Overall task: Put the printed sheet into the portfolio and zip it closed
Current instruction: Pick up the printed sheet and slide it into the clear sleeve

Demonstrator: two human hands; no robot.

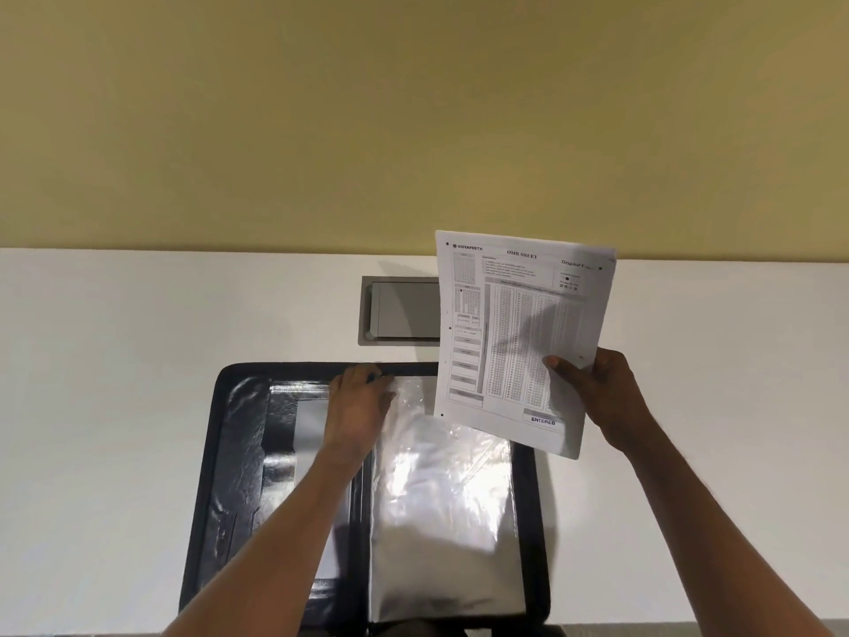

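My right hand [592, 388] pinches the white printed sheet of paper with its grid of answer bubbles [519, 337] by the lower right edge, holding it up in the air above and beyond the right half of the black zip-around portfolio [239, 452], which lies open flat on the white table [115, 360]. My left hand [358, 406] rests at the top of the clear plastic sleeves [441, 498] just right of it, fingers curled at the sleeve's upper edge; I cannot tell whether it is actually gripping the film or only pressing on it.

The sheet is bowing from a one-sided pinch, so I judge its bottom corner may snag the crinkled sleeve mouth and buckle. If my left hand lets the film collapse, the paper would slide over the sleeve rather than inside. A protruding edge would later catch in the zip.
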